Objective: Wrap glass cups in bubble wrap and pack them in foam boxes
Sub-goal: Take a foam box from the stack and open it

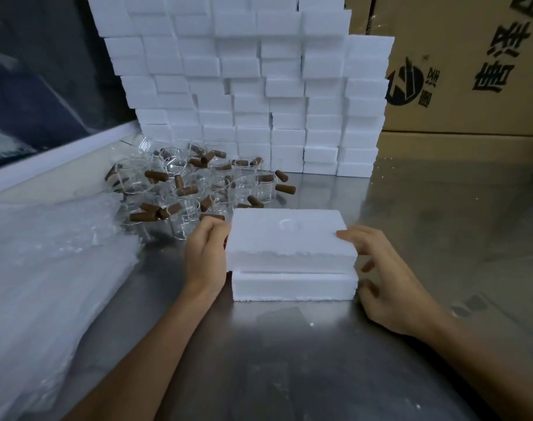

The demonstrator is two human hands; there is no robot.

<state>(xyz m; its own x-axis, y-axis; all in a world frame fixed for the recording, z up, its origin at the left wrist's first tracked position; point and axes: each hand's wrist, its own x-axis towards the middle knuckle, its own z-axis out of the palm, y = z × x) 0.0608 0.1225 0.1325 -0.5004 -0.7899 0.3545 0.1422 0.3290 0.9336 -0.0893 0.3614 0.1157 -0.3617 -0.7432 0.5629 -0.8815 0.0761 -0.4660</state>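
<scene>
A white foam box sits on the steel table in front of me, its lid [289, 235] lying on the lower half [294, 287] and shifted slightly back. My left hand [206, 250] grips the lid's left edge with curled fingers. My right hand [383, 275] holds the right side, thumb on top of the lid and fingers against the side. Behind the box stands a cluster of clear glass cups [180, 183] with brown wooden handles. A pile of bubble wrap [46, 268] lies at the left.
A tall stack of white foam boxes [259, 86] forms a wall at the back. Brown cardboard cartons [471, 71] stand at the back right. A dark window with a white ledge [46, 159] runs along the left.
</scene>
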